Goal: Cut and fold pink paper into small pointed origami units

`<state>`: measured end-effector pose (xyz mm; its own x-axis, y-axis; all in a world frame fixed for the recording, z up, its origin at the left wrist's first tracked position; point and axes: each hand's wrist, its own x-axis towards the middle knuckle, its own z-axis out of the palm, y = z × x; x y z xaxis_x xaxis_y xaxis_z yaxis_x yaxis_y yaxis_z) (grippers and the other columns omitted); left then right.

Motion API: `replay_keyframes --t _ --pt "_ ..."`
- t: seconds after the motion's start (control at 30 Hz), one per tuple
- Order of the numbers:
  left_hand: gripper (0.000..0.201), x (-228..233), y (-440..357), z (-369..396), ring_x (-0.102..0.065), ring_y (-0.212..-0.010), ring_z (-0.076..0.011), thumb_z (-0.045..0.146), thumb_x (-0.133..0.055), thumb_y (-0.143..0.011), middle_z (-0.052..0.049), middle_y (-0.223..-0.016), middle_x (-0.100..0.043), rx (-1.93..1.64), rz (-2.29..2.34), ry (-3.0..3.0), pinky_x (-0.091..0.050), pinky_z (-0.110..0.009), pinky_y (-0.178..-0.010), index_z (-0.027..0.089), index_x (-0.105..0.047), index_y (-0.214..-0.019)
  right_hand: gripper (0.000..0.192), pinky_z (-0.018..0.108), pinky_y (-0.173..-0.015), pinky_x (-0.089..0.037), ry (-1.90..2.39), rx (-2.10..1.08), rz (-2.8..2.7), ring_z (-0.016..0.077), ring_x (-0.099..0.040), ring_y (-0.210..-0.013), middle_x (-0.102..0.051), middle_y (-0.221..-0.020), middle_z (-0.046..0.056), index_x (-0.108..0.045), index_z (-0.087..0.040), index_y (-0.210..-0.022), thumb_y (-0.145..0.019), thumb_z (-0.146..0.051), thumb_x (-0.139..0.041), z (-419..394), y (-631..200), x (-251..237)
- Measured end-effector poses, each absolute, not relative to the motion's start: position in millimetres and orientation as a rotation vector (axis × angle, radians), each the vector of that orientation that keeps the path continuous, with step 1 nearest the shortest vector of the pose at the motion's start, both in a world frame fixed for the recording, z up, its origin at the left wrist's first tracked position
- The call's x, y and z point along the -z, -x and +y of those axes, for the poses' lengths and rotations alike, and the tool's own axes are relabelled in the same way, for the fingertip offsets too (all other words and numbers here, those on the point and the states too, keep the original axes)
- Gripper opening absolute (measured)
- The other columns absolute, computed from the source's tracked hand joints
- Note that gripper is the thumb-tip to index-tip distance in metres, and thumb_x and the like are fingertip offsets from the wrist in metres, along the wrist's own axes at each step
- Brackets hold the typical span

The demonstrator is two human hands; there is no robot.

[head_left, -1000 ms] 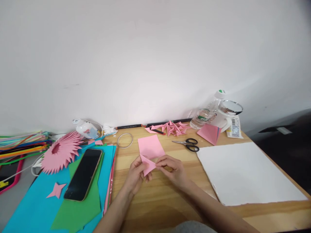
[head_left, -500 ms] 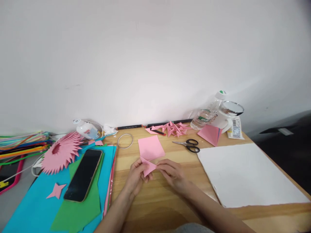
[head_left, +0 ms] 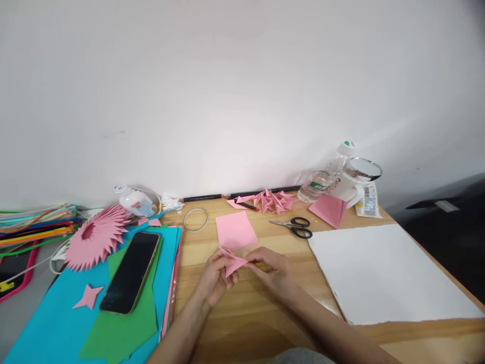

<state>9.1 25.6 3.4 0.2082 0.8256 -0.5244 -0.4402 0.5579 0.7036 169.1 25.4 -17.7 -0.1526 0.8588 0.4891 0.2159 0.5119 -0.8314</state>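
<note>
I see my left hand and right hand both pinching a small folded pink paper piece between fingertips, just above the wooden tabletop near its front edge (roughly mid-width). Just beyond lies a flat pink paper square; scissors sit toward the back edge, a phone on coloured sheets at the left edge.

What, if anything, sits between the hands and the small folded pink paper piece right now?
Nothing visible does. The left hand and right hand both pinch the small folded pink paper piece directly, above the wooden table. The flat pink paper square lies just beyond it.
</note>
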Motion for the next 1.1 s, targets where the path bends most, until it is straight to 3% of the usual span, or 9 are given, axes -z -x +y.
replay_keyframes --t 0.3,0.37,0.47,0.57,0.67,0.9,1.1 --pt "0.019 1 -8 27 -0.048 -0.031 -0.0079 0.016 -0.063 -0.057 0.004 -0.044 -0.057 -0.933 1.012 -0.449 -0.022 -0.012 -0.027 0.018 -0.048 -0.067 0.014 0.024 -0.064 -0.051 0.794 -0.66 -1.816 0.0143 -0.064 -0.071 -0.068 -0.079 0.006 -0.066 -0.02 -0.09 -0.088 -0.013 -0.053 25 -171 19" --pt "0.018 0 -7 28 -0.049 -0.031 -0.0089 0.017 -0.064 -0.057 0.004 -0.043 -0.056 -0.931 1.006 -0.473 -0.023 -0.013 -0.027 0.018 -0.049 -0.067 0.014 0.025 -0.066 -0.051 0.809 -0.817 -1.787 0.0152 -0.063 -0.076 -0.068 -0.083 0.007 -0.067 -0.02 -0.092 -0.087 -0.016 -0.054 26 -170 15" --pt "0.017 -2 -5 27 -0.049 -0.03 -0.0092 0.02 -0.066 -0.06 0.004 -0.041 -0.055 -0.934 1.01 -0.603 -0.022 -0.013 -0.028 0.018 -0.05 -0.066 0.02 0.026 -0.065 -0.051 0.845 -1.302 -1.596 0.0168 -0.063 -0.077 -0.067 -0.09 0.007 -0.066 -0.019 -0.097 -0.08 -0.03 -0.065 29 -168 11" --pt "0.016 -3 -4 25 -0.047 -0.03 -0.0079 0.024 -0.067 -0.064 0.005 -0.041 -0.054 -0.905 1.033 -0.852 -0.022 -0.013 -0.029 0.017 -0.053 -0.065 0.032 0.025 -0.057 -0.048 0.94 -1.651 -1.335 0.0127 -0.06 -0.059 -0.065 -0.072 0.003 -0.064 -0.015 -0.081 -0.079 -0.047 -0.062 32 -167 13" --pt "0.018 -4 -6 22 -0.047 -0.032 -0.0073 0.029 -0.068 -0.068 0.005 -0.043 -0.053 -0.858 1.033 -1.032 -0.026 -0.015 -0.032 0.016 -0.055 -0.066 0.04 0.022 -0.049 -0.042 1.037 -1.753 -1.255 0.0088 -0.051 -0.048 -0.058 -0.057 -0.001 -0.06 -0.014 -0.066 -0.075 -0.053 -0.063 35 -169 17" --pt "0.03 -5 -10 22 -0.043 -0.034 -0.0051 0.037 -0.065 -0.075 0.008 -0.053 -0.054 -0.894 1.025 -1.095 -0.032 -0.015 -0.035 0.018 -0.05 -0.094 0.044 0.023 -0.049 -0.042 1.048 -1.852 -1.161 0.0096 -0.053 -0.048 -0.059 -0.056 -0.001 -0.06 -0.013 -0.063 -0.069 -0.056 -0.067 34 -168 17" --pt "0.028 5 -11 24 -0.043 -0.035 -0.0052 0.035 -0.066 -0.073 0.01 -0.05 -0.048 -0.922 1.085 -1.103 -0.033 -0.016 -0.036 0.018 -0.048 -0.086 0.039 0.021 -0.051 -0.043 0.997 -2.034 -0.938 0.0077 -0.054 -0.051 -0.064 -0.06 0.0 -0.064 -0.012 -0.066 -0.06 -0.048 -0.078 35 -170 20"
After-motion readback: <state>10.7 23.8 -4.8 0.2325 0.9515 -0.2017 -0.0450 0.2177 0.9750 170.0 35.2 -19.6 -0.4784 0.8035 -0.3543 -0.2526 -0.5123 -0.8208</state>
